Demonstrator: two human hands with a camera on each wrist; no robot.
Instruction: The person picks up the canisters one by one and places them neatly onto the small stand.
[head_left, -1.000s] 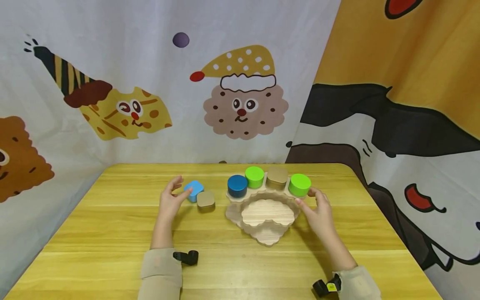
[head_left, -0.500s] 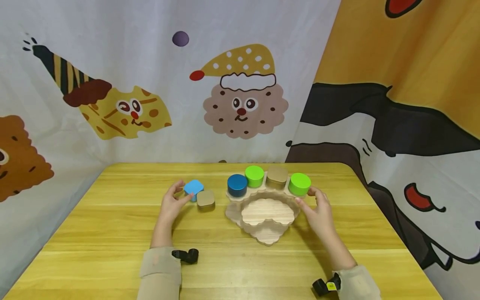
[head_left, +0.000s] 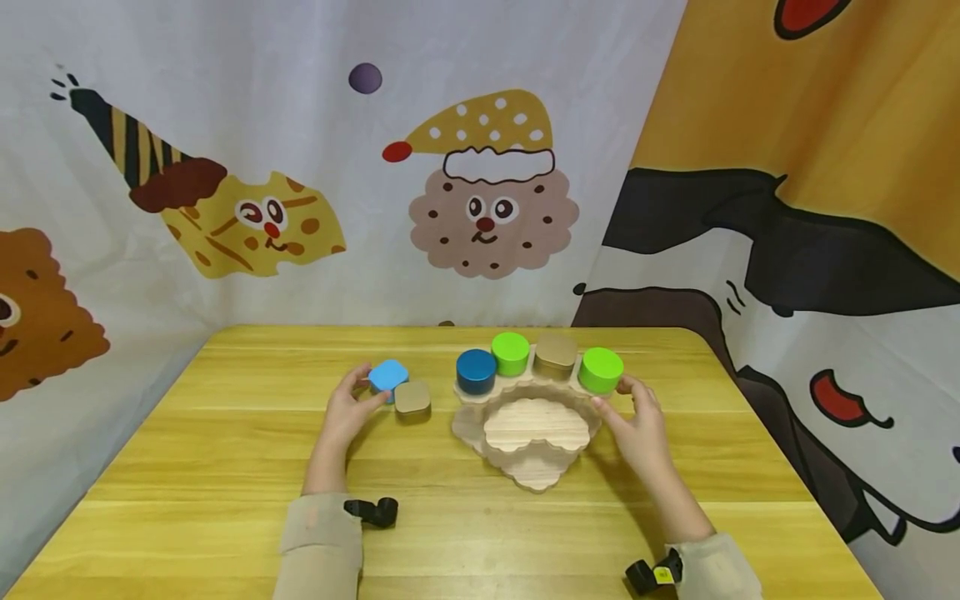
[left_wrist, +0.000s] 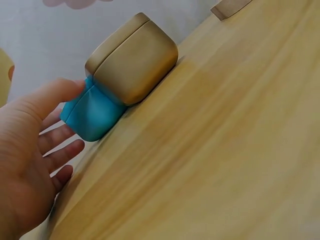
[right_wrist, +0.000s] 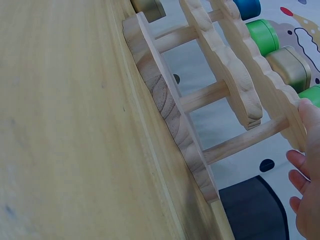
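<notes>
My left hand [head_left: 349,413] is at a light blue tin [head_left: 387,377], thumb on its near edge and fingers round its far side; in the left wrist view the blue tin [left_wrist: 95,115] stands on the table, some fingertips hidden behind it. A gold tin [head_left: 412,400] touches it on the right. With my right hand [head_left: 642,427] I grip the right end of the top tier of a tiered wooden stand [head_left: 536,425], thumb in front. Along that tier sit a dark blue tin [head_left: 476,372], a green tin [head_left: 511,354], another gold tin [head_left: 556,357] and a second green tin [head_left: 601,370].
The wooden table [head_left: 480,542] runs back to a curtain [head_left: 300,100] printed with cartoon figures. Scalloped lower tiers of the stand, joined by dowels [right_wrist: 245,140], show in the right wrist view. Each sleeve has a black wrist camera [head_left: 384,512] by it.
My left hand has shifted slightly right, and its thumb and fingers have come in around the light blue tin. The right hand, stand and other tins stay where they were.
</notes>
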